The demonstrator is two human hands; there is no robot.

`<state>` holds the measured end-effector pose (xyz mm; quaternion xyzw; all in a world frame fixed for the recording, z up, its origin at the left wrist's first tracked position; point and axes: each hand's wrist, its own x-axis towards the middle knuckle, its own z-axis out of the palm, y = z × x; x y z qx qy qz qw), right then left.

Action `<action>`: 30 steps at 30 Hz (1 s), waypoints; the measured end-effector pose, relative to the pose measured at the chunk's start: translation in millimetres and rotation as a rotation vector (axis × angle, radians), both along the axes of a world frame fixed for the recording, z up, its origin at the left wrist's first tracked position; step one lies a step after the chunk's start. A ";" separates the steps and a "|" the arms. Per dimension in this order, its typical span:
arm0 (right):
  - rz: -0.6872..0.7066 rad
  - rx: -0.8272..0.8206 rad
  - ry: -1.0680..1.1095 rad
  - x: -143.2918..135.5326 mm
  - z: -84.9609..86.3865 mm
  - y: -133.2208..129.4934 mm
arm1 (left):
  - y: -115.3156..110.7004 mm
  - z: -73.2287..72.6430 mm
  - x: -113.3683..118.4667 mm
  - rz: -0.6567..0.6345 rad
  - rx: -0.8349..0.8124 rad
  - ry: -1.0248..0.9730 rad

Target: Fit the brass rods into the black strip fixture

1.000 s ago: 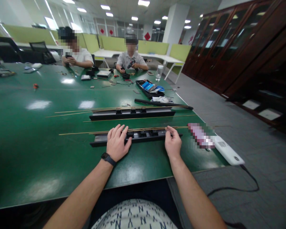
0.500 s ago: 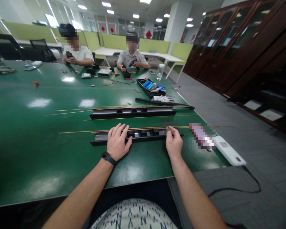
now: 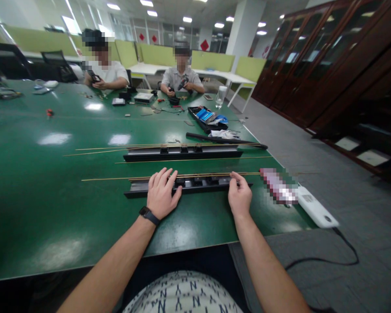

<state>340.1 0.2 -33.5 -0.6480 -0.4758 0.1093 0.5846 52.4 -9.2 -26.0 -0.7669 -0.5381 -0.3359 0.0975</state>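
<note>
A long black channel-shaped rail [image 3: 198, 190] lies crosswise on the green table in front of me, with dark blocks inside it. Thin brass-coloured rods [image 3: 104, 179] run along its far side and stick out past both ends. My left hand [image 3: 162, 191] rests flat across the rail's left part, fingers spread over the rods. Near the right end, my right hand [image 3: 240, 193] pinches a thin rod between thumb and fingertips. Behind them is a second black rail [image 3: 182, 155] with rods along it, and a single rod lies between the two rails.
To the right lie a pinkish phone-like item [image 3: 276, 184] and a white power bank-like device [image 3: 317, 208] with a black cable. Farther back are a black tube [image 3: 226, 141], white gloves [image 3: 226, 134] and a black tray [image 3: 200, 121]. Two people sit across the table.
My hands stay in almost the same places on the rail and rod. The view has shifted slightly. Across the table, the person at left has tilted the held black object.
</note>
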 end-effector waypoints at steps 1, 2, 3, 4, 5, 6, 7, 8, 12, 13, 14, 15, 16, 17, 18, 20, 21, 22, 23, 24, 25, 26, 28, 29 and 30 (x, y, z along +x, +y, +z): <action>-0.018 0.005 0.000 0.9 -0.5 0.5 | -0.1 0.2 0.0 0.000 0.003 0.001; -0.034 0.012 0.002 1.8 -1.3 1.1 | -0.2 0.3 -0.1 0.000 0.005 0.002; -0.043 0.022 0.008 2.6 -2.3 1.9 | -0.4 0.6 -0.1 0.000 0.008 0.005; -0.043 0.031 0.017 3.1 -3.4 2.6 | -0.6 0.8 -0.1 0.001 0.009 0.008; -0.032 0.040 0.026 3.2 -4.4 3.1 | -0.8 1.0 -0.1 0.000 0.010 0.010; -0.015 0.043 0.033 3.0 -5.3 3.5 | -0.9 1.2 0.0 0.000 0.010 0.009; 0.002 0.042 0.039 2.6 -5.9 3.6 | -1.0 1.3 0.0 -0.002 0.009 0.007; 0.017 0.038 0.041 2.0 -6.2 3.5 | -1.1 1.4 0.1 -0.004 0.008 0.002; 0.010 0.009 0.024 1.6 -5.1 2.1 | -1.2 1.5 0.2 -0.006 0.004 -0.005; -0.006 0.007 0.019 2.1 -4.7 1.8 | -1.2 1.5 0.1 -0.004 0.003 -0.002; -0.021 0.006 0.015 2.6 -4.3 1.7 | -1.2 1.5 0.1 -0.003 0.004 0.001; -0.033 0.009 0.011 3.2 -4.0 1.6 | -1.3 1.6 0.0 -0.001 0.006 0.004; -0.040 0.014 0.009 3.5 -3.9 1.7 | -1.2 1.5 0.0 0.001 0.009 0.007; -0.041 0.023 0.010 3.6 -3.7 1.8 | -1.1 1.4 -0.1 0.002 0.013 0.009; -0.035 0.032 0.014 3.4 -3.7 1.9 | -1.0 1.3 -0.2 0.003 0.017 0.012; -0.003 0.045 0.026 2.4 -3.4 2.0 | -0.7 0.7 -0.3 0.003 0.021 0.015; 0.016 0.043 0.030 1.7 -3.3 1.8 | -0.5 0.3 -0.3 0.003 0.022 0.015; 0.030 0.038 0.029 1.3 -3.2 1.7 | -0.4 0.0 -0.3 0.003 0.021 0.013; 0.039 0.030 0.023 1.0 -3.0 1.5 | -0.3 -0.3 -0.2 0.004 0.020 0.012; 0.036 0.022 0.013 1.1 -3.0 1.4 | -0.2 -0.5 -0.2 0.004 0.018 0.012; 0.024 0.017 0.004 1.4 -3.0 1.4 | -0.2 -0.5 -0.1 0.005 0.018 0.012; 0.006 0.016 -0.002 2.1 -3.1 1.5 | -0.3 -0.5 -0.1 0.005 0.019 0.013; -0.032 0.021 -0.004 3.5 -3.8 2.2 | -0.5 -0.3 0.0 0.006 0.023 0.013; -0.046 0.026 0.002 4.1 -4.3 2.7 | -0.6 -0.2 0.0 0.007 0.026 0.013; -0.050 0.033 0.012 4.3 -4.7 3.1 | -0.6 -0.1 0.0 0.007 0.029 0.012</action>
